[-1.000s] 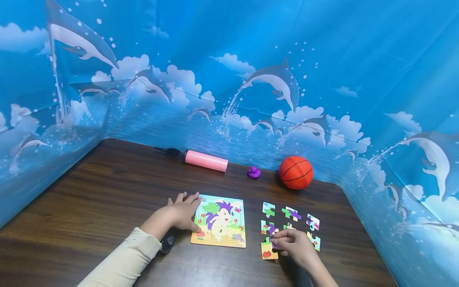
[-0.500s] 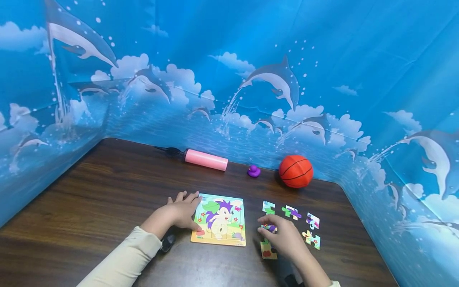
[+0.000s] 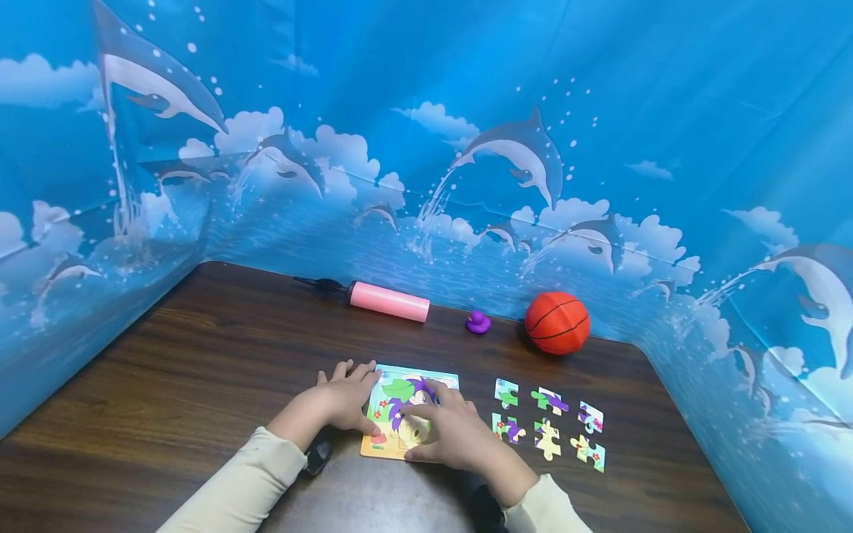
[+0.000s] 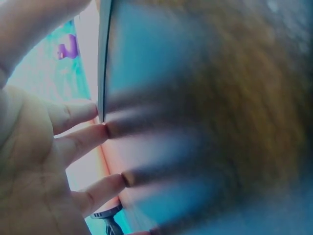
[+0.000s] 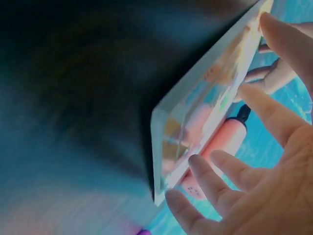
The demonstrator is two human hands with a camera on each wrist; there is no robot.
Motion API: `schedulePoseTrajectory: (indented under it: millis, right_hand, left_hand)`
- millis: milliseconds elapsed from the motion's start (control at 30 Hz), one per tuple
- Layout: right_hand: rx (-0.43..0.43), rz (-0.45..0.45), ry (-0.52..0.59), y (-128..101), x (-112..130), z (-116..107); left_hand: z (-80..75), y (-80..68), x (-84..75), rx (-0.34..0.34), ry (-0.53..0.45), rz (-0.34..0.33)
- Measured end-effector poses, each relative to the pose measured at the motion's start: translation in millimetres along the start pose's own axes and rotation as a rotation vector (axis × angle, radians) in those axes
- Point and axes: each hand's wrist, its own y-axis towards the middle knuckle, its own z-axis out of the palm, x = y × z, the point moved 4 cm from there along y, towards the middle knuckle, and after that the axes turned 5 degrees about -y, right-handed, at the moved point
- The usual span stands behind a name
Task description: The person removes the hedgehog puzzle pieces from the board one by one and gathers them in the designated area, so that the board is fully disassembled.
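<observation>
Your left hand [image 3: 343,400] lies flat with relaxed fingers on the left edge of the puzzle board [image 3: 393,403], which sits near the front middle of the table [image 3: 200,355]; your right hand [image 3: 446,433] rests open, fingers spread, over the board's right half, and I cannot tell whether a piece is under it. To the right lie six loose pieces [image 3: 548,426] in two rows; far back are a pink pump [image 3: 389,302], a purple duck [image 3: 477,323] and an orange ball [image 3: 557,323]. The left wrist view shows straight fingers [image 4: 78,142] against the board's edge [image 4: 103,58], blurred beyond. The right wrist view shows open fingers [image 5: 220,169] just above the board [image 5: 205,122]. The board looks thin, rigid and glossy, printed with a purple-spined cartoon animal. Pressing unevenly could tip or slide it, and your right sleeve could sweep the nearest pieces out of their rows.
</observation>
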Motion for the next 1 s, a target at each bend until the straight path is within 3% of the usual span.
schedulePoseTrajectory:
  millis: [300, 567, 733, 867, 1000]
  right_hand:
    - [-0.025, -0.021, 0.024, 4.6, 4.6, -0.7]
    - [0.075, 0.044, 0.217, 6.4, 4.2, 3.2]
    - [0.051, 0.016, 0.254, 4.7, 3.1, 3.9]
    - [0.035, -0.006, 0.396, 4.7, 0.7, 1.2]
    - [0.008, 0.073, 0.57, 3.7, -7.7, -2.3]
  left_hand:
    - [-1.0, -2.4, -2.6, -0.006, 0.014, -0.003]
    - [-0.5, -1.3, -2.0, -0.009, 0.006, 0.001]
    - [1.5, 0.0, -1.3, -0.014, 0.01, 0.001]
    - [2.6, 0.7, -0.8, -0.021, 0.017, -0.003]
    - [3.9, 1.4, 0.4, -0.044, 0.028, -0.017]
